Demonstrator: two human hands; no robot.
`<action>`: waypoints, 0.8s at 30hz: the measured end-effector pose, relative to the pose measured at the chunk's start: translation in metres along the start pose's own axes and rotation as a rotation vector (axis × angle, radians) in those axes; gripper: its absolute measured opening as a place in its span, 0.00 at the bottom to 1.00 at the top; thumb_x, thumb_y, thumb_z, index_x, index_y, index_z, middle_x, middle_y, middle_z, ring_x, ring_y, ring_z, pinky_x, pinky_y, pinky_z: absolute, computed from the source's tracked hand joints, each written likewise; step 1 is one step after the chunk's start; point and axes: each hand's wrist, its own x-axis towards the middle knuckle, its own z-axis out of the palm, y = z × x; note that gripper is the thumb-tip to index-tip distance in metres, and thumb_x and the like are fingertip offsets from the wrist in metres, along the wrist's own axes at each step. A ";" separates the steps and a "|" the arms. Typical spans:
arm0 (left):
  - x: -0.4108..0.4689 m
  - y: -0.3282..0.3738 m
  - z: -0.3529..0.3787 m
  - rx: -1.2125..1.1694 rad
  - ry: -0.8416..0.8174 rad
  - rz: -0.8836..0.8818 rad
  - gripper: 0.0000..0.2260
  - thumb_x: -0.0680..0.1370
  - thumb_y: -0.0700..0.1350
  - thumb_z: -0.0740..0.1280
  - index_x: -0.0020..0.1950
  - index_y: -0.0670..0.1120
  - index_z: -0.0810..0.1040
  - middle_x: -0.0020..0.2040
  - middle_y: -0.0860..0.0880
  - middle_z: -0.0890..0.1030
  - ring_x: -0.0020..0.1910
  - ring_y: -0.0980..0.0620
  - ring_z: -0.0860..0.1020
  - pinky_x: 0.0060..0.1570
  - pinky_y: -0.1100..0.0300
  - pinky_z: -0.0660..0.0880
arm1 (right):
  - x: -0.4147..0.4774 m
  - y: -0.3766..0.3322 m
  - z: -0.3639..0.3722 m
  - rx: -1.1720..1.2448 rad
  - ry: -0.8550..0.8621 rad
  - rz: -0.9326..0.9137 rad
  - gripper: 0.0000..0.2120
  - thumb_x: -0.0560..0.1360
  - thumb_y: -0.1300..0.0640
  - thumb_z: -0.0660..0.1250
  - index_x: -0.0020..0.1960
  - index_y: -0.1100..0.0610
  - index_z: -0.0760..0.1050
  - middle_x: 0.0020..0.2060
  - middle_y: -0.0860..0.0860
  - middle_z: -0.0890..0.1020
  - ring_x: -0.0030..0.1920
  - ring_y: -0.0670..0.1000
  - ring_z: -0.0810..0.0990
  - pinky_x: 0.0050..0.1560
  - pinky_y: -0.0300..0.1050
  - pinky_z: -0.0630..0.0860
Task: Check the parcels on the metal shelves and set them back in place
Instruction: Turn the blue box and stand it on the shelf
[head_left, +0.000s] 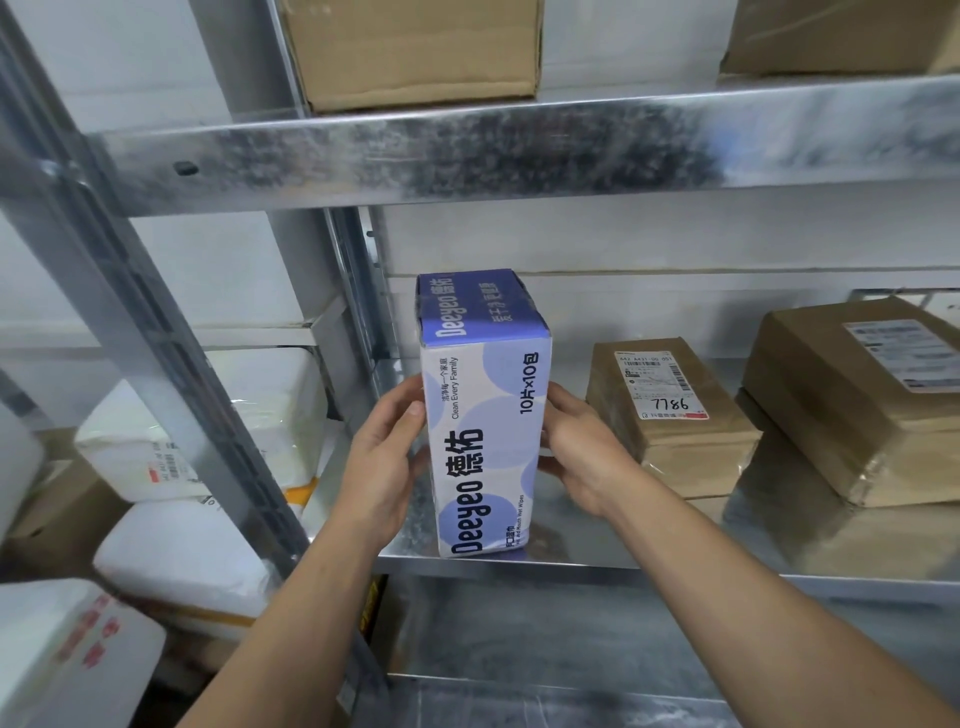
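A tall white and purple Deeyeo wet-wipes box (483, 415) stands upright at the left end of the middle metal shelf (582, 558). My left hand (387, 462) grips its left side, thumb on the front edge. My right hand (582, 452) grips its right side, fingers curled round the box. The box's bottom rests at the shelf's front edge.
To the right on the same shelf sit a brown taped parcel marked 7786 (670, 410) and stacked brown parcels (862, 400). Cardboard boxes (415, 49) stand on the upper shelf. White foam boxes (208, 415) fill the left bay behind a slanted metal upright (171, 332).
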 end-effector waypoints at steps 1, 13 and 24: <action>-0.001 0.001 0.000 -0.003 0.000 -0.003 0.12 0.84 0.41 0.63 0.67 0.47 0.79 0.58 0.48 0.84 0.48 0.54 0.82 0.38 0.63 0.78 | 0.000 -0.001 0.000 -0.022 -0.009 0.009 0.11 0.85 0.51 0.62 0.64 0.47 0.79 0.53 0.51 0.87 0.49 0.51 0.83 0.48 0.46 0.78; -0.001 0.011 -0.001 0.050 -0.010 0.015 0.07 0.85 0.45 0.62 0.59 0.55 0.78 0.60 0.48 0.84 0.57 0.48 0.81 0.53 0.50 0.76 | -0.002 -0.003 0.003 0.081 -0.012 -0.011 0.09 0.84 0.53 0.65 0.63 0.48 0.79 0.52 0.53 0.87 0.43 0.49 0.83 0.44 0.44 0.77; -0.005 0.013 -0.005 0.097 -0.069 -0.016 0.08 0.84 0.45 0.64 0.59 0.57 0.78 0.65 0.43 0.80 0.64 0.39 0.80 0.68 0.32 0.70 | 0.004 0.011 0.000 0.196 -0.066 -0.019 0.12 0.85 0.59 0.63 0.66 0.53 0.78 0.55 0.54 0.87 0.58 0.59 0.85 0.67 0.62 0.77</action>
